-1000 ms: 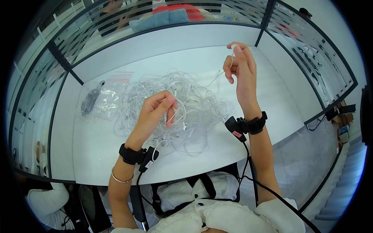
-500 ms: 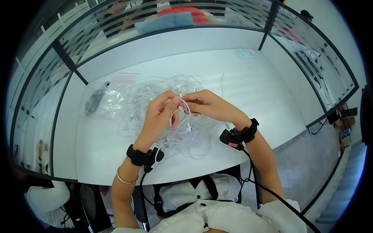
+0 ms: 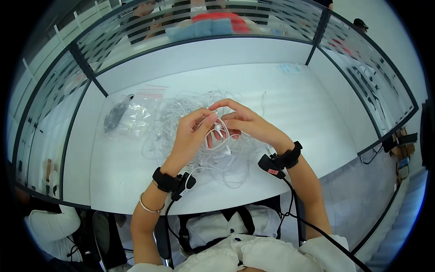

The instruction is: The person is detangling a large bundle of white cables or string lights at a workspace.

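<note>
My left hand [image 3: 194,135] is closed, its thumb and forefinger pinching a coiled white earphone cable [image 3: 228,144]. Loops of that cable hang under the fingertips, with small white end pieces among them. My right hand [image 3: 248,123] meets it from the other side; its index finger arches over to the left fingertips, and its other fingers curl against the cable. Part of their grip is hidden behind the loops. Beneath both hands spreads a big tangled heap of thin white cables [image 3: 174,106] on the white table [image 3: 290,104].
Left of the heap lie a clear plastic bag [image 3: 138,117] and a bag with dark contents [image 3: 117,115]. A pale blue packet [image 3: 290,68] is at the back right. Partition panels [image 3: 204,53] border the table. Black wrist devices [image 3: 272,165] trail cords.
The coil between my hands has opened into a wider loop. My right index finger has lifted and straightened toward the left fingertips. The view has shifted slightly.
</note>
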Demonstrator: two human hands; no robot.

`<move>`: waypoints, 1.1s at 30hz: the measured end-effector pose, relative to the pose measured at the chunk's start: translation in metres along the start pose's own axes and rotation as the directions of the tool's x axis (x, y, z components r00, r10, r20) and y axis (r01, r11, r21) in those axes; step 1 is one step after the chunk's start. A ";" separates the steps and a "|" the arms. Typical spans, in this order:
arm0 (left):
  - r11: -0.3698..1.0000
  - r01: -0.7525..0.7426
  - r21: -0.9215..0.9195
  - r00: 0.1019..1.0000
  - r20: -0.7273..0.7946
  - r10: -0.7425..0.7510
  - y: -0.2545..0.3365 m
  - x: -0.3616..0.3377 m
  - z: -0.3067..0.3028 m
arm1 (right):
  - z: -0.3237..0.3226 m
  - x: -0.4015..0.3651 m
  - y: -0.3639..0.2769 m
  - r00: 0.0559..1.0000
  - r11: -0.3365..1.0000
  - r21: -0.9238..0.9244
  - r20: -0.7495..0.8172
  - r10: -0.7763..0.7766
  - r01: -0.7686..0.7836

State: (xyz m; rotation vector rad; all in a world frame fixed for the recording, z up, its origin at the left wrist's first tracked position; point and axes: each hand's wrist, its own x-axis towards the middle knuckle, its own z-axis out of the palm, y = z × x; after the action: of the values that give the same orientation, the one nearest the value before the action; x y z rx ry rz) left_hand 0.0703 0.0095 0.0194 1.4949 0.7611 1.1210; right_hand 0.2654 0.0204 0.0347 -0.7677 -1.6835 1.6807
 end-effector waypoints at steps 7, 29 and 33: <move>0.994 -0.024 -0.105 1.000 -0.009 0.024 -0.008 0.005 -0.009 | -0.002 0.006 0.010 0.929 0.907 -0.378 -0.232 -0.288 0.186; 0.999 0.015 -0.046 1.000 -0.014 -0.015 -0.009 0.006 -0.009 | 0.026 -0.018 -0.028 0.897 0.858 -0.380 -0.132 -0.421 0.346; 0.999 0.020 -0.040 1.000 -0.016 -0.021 -0.007 0.005 -0.009 | 0.022 -0.025 -0.033 0.898 0.787 -0.554 -0.148 -0.414 0.272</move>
State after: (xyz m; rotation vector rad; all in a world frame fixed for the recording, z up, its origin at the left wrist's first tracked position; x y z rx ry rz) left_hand 0.0647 0.0189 0.0135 1.4428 0.7596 1.1282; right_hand 0.2652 -0.0136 0.0673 -0.8157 -1.9630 0.8238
